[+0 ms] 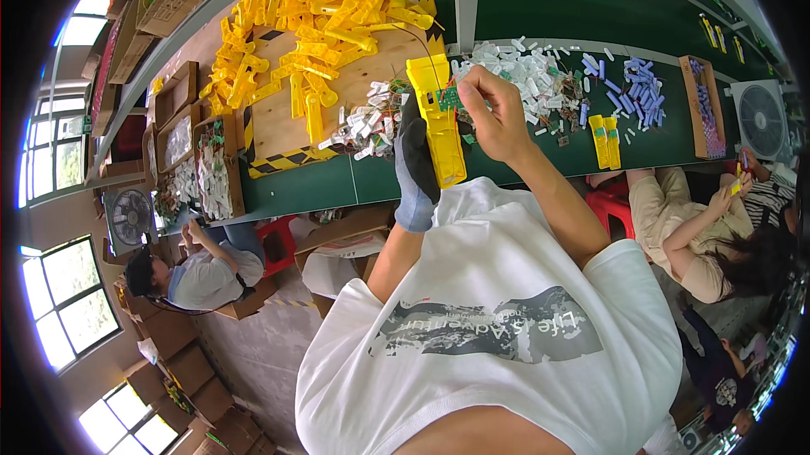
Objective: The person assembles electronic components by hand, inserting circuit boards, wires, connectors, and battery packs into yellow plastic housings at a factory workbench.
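My left hand (412,170), in a grey and black glove, is closed around a long yellow plastic housing (445,145) held above the table's front edge. A small green circuit board (452,99) with thin wires lies at the housing's upper part. At the board's right edge my bare right hand (499,116) is closed, thumb and forefinger pinched together; its other fingertips are hidden. Left of the housing is a heap of white parts with wires (371,124). To the right spreads a larger pile of white plastic pieces (525,75).
Yellow housings (325,21) are piled on a wooden board (270,122) with striped edges. Blue-purple cylinders (639,94) and two yellow housings (605,141) lie farther right on the green table (312,188). A metal post (467,0) rises behind. Co-workers sit at both sides.
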`<state>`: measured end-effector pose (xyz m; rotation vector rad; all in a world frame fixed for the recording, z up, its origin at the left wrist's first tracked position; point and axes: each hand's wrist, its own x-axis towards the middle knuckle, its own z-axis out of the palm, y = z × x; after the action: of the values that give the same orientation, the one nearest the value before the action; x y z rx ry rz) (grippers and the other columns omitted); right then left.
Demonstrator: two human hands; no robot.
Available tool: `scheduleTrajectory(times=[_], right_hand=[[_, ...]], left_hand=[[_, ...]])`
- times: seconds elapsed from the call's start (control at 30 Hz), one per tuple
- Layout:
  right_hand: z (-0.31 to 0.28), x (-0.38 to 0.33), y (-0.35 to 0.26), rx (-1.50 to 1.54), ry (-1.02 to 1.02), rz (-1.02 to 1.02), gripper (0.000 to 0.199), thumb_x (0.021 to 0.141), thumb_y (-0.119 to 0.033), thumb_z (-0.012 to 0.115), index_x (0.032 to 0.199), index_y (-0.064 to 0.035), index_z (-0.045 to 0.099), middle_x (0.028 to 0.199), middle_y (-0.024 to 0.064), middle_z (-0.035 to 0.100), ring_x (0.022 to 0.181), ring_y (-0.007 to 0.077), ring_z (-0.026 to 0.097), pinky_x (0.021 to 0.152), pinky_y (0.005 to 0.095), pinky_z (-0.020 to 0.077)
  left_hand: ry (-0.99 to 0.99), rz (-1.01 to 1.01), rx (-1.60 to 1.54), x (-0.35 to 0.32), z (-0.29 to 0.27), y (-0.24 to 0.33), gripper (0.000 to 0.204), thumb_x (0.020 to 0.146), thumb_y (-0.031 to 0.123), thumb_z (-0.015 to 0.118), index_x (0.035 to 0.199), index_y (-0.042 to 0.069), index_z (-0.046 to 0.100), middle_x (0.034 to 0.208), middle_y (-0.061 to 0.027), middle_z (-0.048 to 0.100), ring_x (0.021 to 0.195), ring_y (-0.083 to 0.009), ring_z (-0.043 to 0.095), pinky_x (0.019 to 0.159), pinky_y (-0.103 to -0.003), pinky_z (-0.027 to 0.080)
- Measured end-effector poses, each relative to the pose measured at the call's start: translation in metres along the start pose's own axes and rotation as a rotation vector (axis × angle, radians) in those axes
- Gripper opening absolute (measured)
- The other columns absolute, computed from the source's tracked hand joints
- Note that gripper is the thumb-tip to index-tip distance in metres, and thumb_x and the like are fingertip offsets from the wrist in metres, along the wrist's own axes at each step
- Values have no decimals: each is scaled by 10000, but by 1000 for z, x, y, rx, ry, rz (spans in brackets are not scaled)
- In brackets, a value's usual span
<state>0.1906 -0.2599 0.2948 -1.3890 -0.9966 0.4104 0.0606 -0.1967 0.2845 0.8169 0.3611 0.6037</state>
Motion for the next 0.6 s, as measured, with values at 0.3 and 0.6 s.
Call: scheduleTrajectory(times=[0.3,0.6], right_hand=[[8,1,-2,-40,4,-13,210,924,-163,502,782,-10,522,663,8,468,585,70,400,530,241,332],[15,-5,-3,-171,75,43,274,933,-248,506,815,-3,545,652,93,518,529,158,453,512,292,370]], left_hand=[[70,-28,108,5,5,2,384,936,237,378,1269,50,414,943,-87,577,776,-180,612,612,-346,551],[173,125,478,6,8,1,308,956,179,458,1208,4,479,928,-70,575,790,-92,536,682,-236,446]])
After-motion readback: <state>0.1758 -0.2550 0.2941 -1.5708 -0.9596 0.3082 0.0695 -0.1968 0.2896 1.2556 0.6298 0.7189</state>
